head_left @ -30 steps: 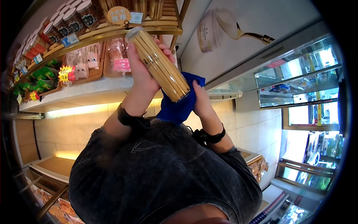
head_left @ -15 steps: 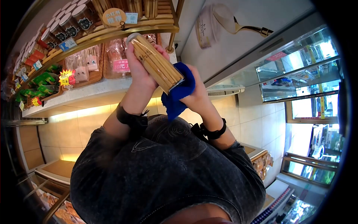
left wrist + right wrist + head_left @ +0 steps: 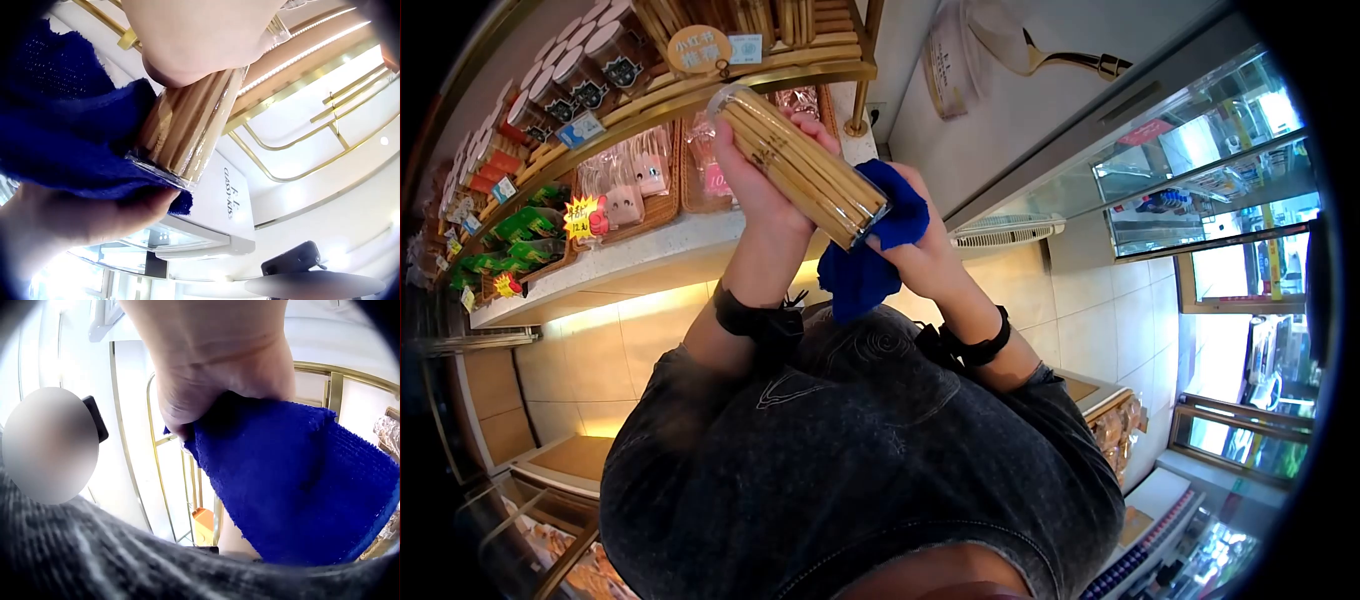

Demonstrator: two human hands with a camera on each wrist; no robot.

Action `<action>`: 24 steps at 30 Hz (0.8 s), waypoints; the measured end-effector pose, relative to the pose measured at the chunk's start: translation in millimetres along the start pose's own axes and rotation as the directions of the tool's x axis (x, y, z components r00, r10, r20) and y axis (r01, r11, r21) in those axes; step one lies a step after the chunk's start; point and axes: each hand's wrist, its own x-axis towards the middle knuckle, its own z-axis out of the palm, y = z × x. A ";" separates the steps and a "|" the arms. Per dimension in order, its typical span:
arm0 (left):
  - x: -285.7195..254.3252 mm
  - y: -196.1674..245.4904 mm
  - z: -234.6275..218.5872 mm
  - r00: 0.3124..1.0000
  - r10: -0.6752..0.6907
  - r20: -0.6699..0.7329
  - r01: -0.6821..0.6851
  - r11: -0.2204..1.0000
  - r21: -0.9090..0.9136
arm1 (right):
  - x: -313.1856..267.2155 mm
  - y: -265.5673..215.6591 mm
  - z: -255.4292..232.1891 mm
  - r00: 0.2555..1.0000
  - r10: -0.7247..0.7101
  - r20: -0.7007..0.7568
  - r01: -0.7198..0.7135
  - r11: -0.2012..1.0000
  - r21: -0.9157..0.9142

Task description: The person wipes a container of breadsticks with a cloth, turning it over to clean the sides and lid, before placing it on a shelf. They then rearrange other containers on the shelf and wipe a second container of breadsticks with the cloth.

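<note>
My left hand [image 3: 762,190] grips a clear cylindrical jar [image 3: 805,165] packed with long, tan, breadstick-like sticks. The jar is tilted, its lidded end up to the left and its base down to the right. Around that base my right hand [image 3: 925,245] holds a blue cloth [image 3: 862,280], with the thumb near the jar's edge. In the left wrist view the cloth [image 3: 69,125] lies against the base and side of the jar [image 3: 187,131]. The cloth [image 3: 269,475] hangs down from the right hand [image 3: 219,375] in the right wrist view, hiding most of the fingers.
Ahead on the left, a shelf [image 3: 800,72] bears lidded jars [image 3: 615,55] and more sticks. Below it a counter [image 3: 660,240] carries baskets of packaged goods [image 3: 615,185]. A wall with a spoon picture [image 3: 1070,60] and a glass-fronted cabinet [image 3: 1200,170] stand to the right.
The jar has shifted up and left in the head view. My right hand has turned and moved the cloth about the jar's base, with part of the cloth now hanging below.
</note>
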 end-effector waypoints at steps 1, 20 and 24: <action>-0.3 0.5 1.0 1.000 -0.007 -0.005 0.007 1.000 0.004 | -0.3 1.9 0.9 1.000 0.000 -0.003 0.000 1.000 0.002; 1.4 0.9 -6.7 0.990 -0.124 0.064 0.130 0.988 -0.088 | 2.2 0.1 3.0 0.993 -0.092 -0.080 0.060 0.938 -0.340; -4.5 3.4 10.4 0.999 0.027 -0.029 -0.026 0.999 0.020 | 2.6 17.4 4.3 0.989 -0.055 -0.137 0.032 0.986 -0.161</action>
